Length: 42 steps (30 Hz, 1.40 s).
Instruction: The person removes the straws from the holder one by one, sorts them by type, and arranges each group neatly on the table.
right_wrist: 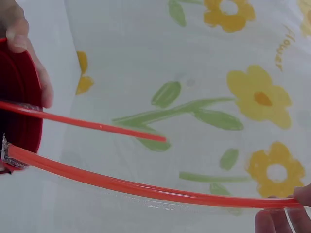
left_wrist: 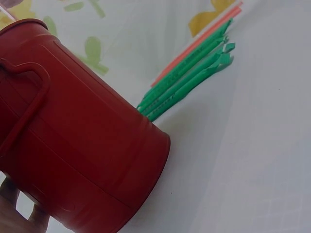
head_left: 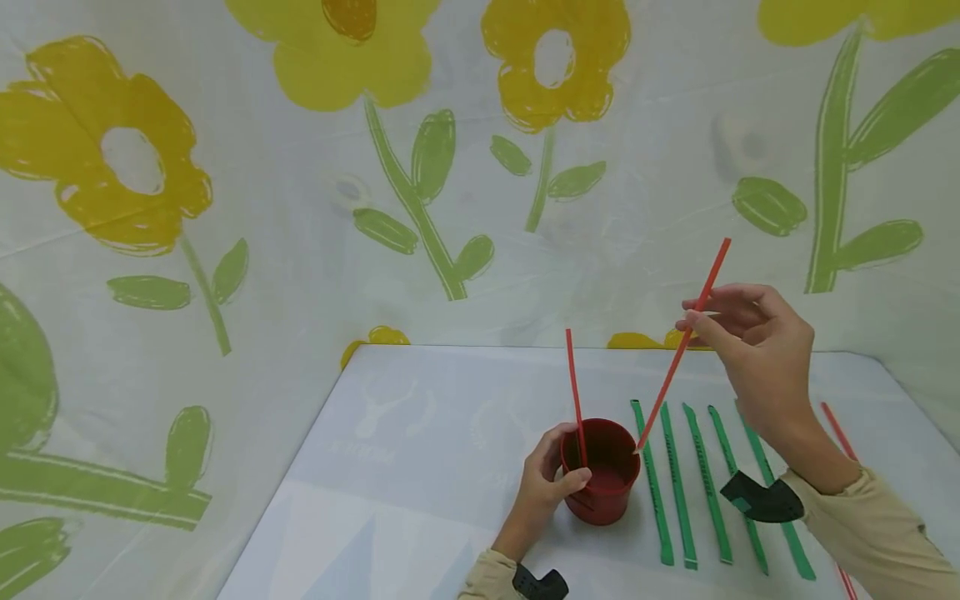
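Observation:
A small red metal bucket (head_left: 609, 505) stands on the table, and my left hand (head_left: 538, 487) grips its left side, thumb over the rim. One red straw (head_left: 573, 379) leans upright inside it. My right hand (head_left: 776, 362) pinches a second red straw (head_left: 670, 375) near its upper end, above the table to the right. This straw slants down so that its lower end is at the bucket's right rim; a clear wrapper (right_wrist: 8, 154) shows at that end. In the left wrist view, the bucket (left_wrist: 92, 131) hides most of the left hand.
Several green-wrapped straws (head_left: 702, 483) lie side by side on the white table (head_left: 420, 467), right of the bucket. Another red straw (head_left: 837, 427) lies farther right, partly hidden by the right forearm. A flower-print sheet (head_left: 285, 267) hangs behind the table.

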Motion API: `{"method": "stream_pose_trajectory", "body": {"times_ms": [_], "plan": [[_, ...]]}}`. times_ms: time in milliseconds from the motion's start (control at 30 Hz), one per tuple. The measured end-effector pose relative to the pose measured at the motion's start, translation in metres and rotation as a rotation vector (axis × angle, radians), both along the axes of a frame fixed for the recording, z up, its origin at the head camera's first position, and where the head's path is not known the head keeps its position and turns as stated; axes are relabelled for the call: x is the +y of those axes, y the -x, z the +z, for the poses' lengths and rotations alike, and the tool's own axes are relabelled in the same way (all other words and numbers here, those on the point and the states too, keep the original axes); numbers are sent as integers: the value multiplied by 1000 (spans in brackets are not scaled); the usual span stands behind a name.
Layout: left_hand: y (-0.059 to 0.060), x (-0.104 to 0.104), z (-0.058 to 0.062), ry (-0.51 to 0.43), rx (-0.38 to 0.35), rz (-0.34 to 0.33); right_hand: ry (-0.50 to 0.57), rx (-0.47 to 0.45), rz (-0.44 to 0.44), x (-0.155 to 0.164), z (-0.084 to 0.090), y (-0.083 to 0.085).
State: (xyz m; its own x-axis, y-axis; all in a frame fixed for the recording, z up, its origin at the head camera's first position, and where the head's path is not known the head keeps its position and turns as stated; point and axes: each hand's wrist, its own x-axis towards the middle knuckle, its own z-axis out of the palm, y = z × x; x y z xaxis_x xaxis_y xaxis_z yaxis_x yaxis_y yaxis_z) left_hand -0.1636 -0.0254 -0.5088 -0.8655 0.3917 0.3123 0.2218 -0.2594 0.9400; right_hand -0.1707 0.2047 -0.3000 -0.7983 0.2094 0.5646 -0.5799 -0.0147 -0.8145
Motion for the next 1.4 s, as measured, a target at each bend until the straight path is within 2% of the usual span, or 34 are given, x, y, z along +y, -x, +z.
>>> {"method": "stream_pose_trajectory", "body": {"times_ms": [100,267,400,633,767,900,1167,1400], "plan": [[0,0,-1,4,11,7,44,21,20,9,6,-3],[1,0,-2,14,25,12,18,14,-35,24,12,-8],[0,0,-2,16,17,7,-49,-15,-94,39,13,-13],[0,0,-1,13,-1,13,-273,-92,-235,63,8,-17],[0,0,-1,19,4,12,-361,-144,-301,74,4,-20],[0,0,0,25,2,14,-390,-203,-336,82,0,-22],[-1,1,1,31,5,17,-560,-409,-462,102,-15,-25],[-1,1,0,25,14,16,-574,-430,-472,115,-23,-23]]}}
